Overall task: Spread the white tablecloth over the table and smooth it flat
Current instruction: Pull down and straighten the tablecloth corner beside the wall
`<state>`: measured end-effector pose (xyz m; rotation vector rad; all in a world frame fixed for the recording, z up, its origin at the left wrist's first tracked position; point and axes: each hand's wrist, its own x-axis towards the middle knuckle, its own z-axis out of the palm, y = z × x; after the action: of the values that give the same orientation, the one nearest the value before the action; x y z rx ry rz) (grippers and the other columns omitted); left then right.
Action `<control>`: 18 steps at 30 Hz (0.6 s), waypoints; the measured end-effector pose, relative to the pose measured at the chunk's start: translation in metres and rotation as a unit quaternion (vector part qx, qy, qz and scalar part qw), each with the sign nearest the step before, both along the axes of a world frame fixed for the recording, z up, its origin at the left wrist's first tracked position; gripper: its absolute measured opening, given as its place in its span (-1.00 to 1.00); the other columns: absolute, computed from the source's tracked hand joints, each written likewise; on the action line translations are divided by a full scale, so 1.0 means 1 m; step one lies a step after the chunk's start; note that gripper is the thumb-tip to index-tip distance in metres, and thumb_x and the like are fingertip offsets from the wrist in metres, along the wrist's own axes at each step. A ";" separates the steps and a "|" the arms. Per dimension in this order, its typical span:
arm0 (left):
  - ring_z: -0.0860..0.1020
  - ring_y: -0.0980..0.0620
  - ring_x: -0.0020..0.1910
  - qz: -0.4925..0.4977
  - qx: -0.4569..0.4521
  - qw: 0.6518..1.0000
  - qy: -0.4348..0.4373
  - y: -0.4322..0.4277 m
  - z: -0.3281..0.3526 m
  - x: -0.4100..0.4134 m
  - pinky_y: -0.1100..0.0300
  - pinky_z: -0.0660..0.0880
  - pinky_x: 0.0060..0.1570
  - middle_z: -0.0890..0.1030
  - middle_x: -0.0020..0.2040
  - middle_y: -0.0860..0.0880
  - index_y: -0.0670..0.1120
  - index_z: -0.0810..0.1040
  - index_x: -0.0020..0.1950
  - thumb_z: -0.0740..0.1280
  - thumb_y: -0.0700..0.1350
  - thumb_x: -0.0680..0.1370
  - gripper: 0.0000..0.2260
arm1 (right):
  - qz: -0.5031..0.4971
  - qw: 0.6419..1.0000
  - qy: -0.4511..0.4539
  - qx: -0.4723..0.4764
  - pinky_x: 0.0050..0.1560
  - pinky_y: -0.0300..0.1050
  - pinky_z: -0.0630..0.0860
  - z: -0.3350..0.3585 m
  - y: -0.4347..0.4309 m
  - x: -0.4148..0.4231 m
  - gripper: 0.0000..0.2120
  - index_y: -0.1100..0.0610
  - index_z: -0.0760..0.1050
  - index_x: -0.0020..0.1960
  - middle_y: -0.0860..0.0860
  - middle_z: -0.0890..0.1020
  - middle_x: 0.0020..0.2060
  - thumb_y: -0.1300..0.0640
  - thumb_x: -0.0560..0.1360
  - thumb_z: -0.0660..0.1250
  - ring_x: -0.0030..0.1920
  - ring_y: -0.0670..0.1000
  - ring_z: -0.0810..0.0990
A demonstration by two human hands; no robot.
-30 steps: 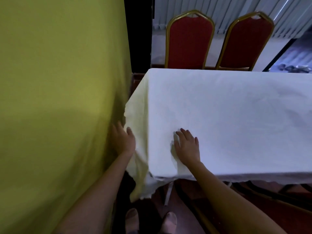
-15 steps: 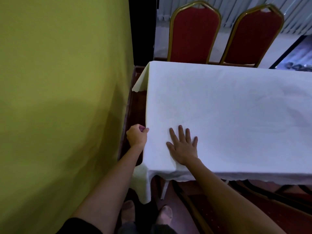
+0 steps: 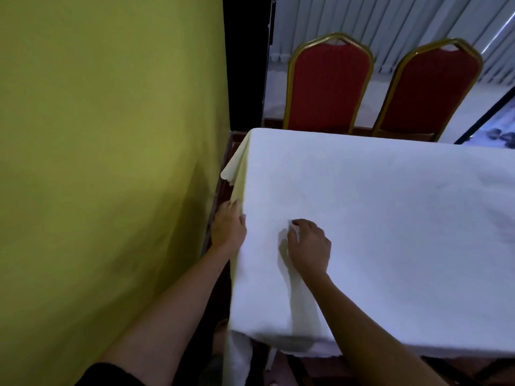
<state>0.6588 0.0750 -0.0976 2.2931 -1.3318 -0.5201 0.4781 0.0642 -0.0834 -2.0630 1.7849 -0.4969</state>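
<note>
The white tablecloth (image 3: 376, 218) covers the table top and hangs over its left end and near edge. My left hand (image 3: 229, 229) is at the table's left edge, fingers closed on the hanging cloth there. On top of the cloth, my right hand (image 3: 309, 246) has its fingers curled, pinching a small fold of fabric near the left end. The far left corner of the cloth sticks out in a loose flap (image 3: 232, 169). The table itself is hidden under the cloth.
A yellow-green wall (image 3: 111, 162) runs close along the left, leaving a narrow gap beside the table. Two red chairs with gold frames (image 3: 328, 87) (image 3: 429, 93) stand behind the far edge. My feet and dark floor show below the near edge.
My right hand went from flat on the cloth to curled, pinching fabric, and shifted farther in. My left hand moved forward along the left edge. The view has tilted down.
</note>
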 end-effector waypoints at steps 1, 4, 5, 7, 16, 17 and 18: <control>0.26 -0.14 0.45 -0.030 0.013 0.999 0.007 -0.008 0.000 0.000 -0.03 0.30 0.35 0.23 0.50 -0.13 -0.05 0.26 0.47 0.14 -0.07 0.62 -0.60 | -0.004 1.000 0.009 -0.004 0.31 0.03 0.25 -0.003 -0.005 0.000 -0.65 0.04 0.46 0.32 -0.01 0.49 0.34 0.04 0.57 0.14 0.34 0.05 0.41; 0.22 -0.12 0.48 -0.049 0.036 0.996 0.065 -0.042 0.002 0.009 0.00 0.24 0.39 0.20 0.53 -0.11 -0.06 0.22 0.50 0.10 -0.06 0.64 -0.59 | 0.040 0.995 0.078 0.049 0.45 0.17 0.07 -0.010 -0.026 0.005 -0.52 0.01 0.21 0.49 0.03 0.22 0.52 -0.01 0.59 0.08 0.52 0.08 0.14; 0.24 -0.12 0.47 -0.048 0.030 0.995 0.084 -0.058 0.003 0.013 0.02 0.24 0.38 0.25 0.51 -0.12 -0.08 0.22 0.50 0.11 -0.08 0.64 -0.59 | 0.051 0.992 0.096 0.071 0.47 0.23 -0.01 -0.012 -0.035 0.009 -0.49 -0.02 0.11 0.53 0.03 0.11 0.56 -0.05 0.60 0.04 0.55 0.10 0.03; 0.27 -0.15 0.45 -0.039 0.012 0.995 0.096 -0.086 0.007 0.020 0.04 0.27 0.37 0.35 0.45 -0.17 -0.12 0.26 0.48 0.12 -0.12 0.64 -0.60 | 0.069 0.985 0.127 0.095 0.47 0.30 -0.13 -0.017 -0.053 0.018 -0.46 -0.07 -0.04 0.56 0.02 -0.05 0.58 -0.10 0.61 -0.03 0.56 0.12 -0.12; 0.55 -0.19 0.15 0.093 -0.071 0.972 0.202 -0.256 -0.013 0.077 0.07 0.46 0.09 0.61 0.16 -0.19 -0.19 0.53 0.24 0.23 -0.04 0.58 -0.68 | 0.077 0.978 0.174 0.084 0.46 0.32 -0.26 -0.031 -0.164 0.107 -0.43 -0.13 -0.26 0.55 -0.01 -0.24 0.56 -0.22 0.60 -0.19 0.54 0.11 -0.31; 0.56 -0.20 0.13 0.110 -0.076 0.967 0.219 -0.272 -0.014 0.081 0.08 0.47 0.06 0.63 0.13 -0.20 -0.20 0.56 0.20 0.25 -0.01 0.57 -0.68 | 0.073 0.977 0.180 0.083 0.45 0.33 -0.27 -0.030 -0.174 0.114 -0.42 -0.14 -0.27 0.54 -0.01 -0.25 0.56 -0.24 0.59 -0.20 0.54 0.12 -0.31; 0.57 -0.20 0.12 0.131 -0.079 0.957 0.245 -0.290 -0.018 0.087 0.09 0.47 0.03 0.64 0.11 -0.19 -0.20 0.57 0.17 0.28 0.02 0.55 -0.66 | 0.069 0.977 0.185 0.081 0.44 0.33 -0.27 -0.032 -0.184 0.121 -0.42 -0.15 -0.28 0.54 -0.02 -0.25 0.56 -0.25 0.58 -0.21 0.54 0.12 -0.31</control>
<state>0.7455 -0.2147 -0.1160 1.9910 -0.7872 -0.7938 0.5989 -0.1200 -0.1155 -2.2492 1.7861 0.0779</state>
